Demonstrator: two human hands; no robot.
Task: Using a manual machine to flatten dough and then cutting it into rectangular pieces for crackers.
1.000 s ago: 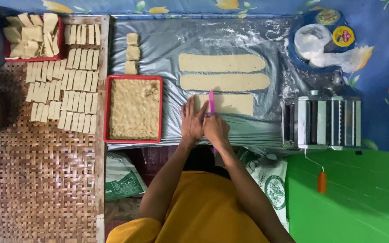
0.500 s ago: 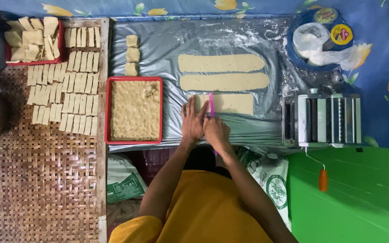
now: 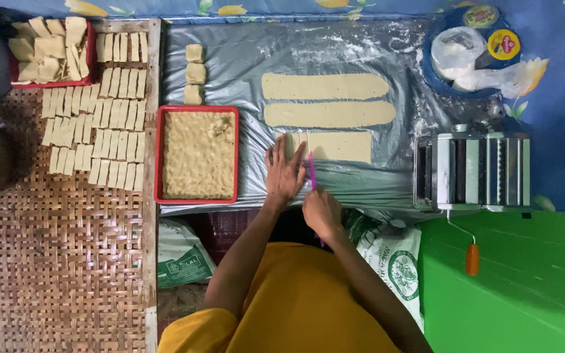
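Observation:
My left hand (image 3: 284, 171) lies flat with fingers spread on the left end of the nearest dough strip (image 3: 338, 146), on the silver plastic sheet (image 3: 230, 65). My right hand (image 3: 322, 212) grips a pink knife (image 3: 311, 171) whose blade runs across that strip just right of my left fingers. Two longer rolled dough strips (image 3: 325, 86) (image 3: 329, 114) lie beyond it.
A red tray of dough filling (image 3: 199, 154) sits left of my hands, with three dough blocks (image 3: 195, 72) behind it. Several cut dough pieces (image 3: 93, 137) cover the woven mat, a red tray of pieces (image 3: 50, 49) beyond. A pasta roller (image 3: 472, 171) stands right, near a blue bowl (image 3: 469, 52).
My right hand has drawn the pink knife back toward me across the nearest strip. My left hand stays pressed on the dough.

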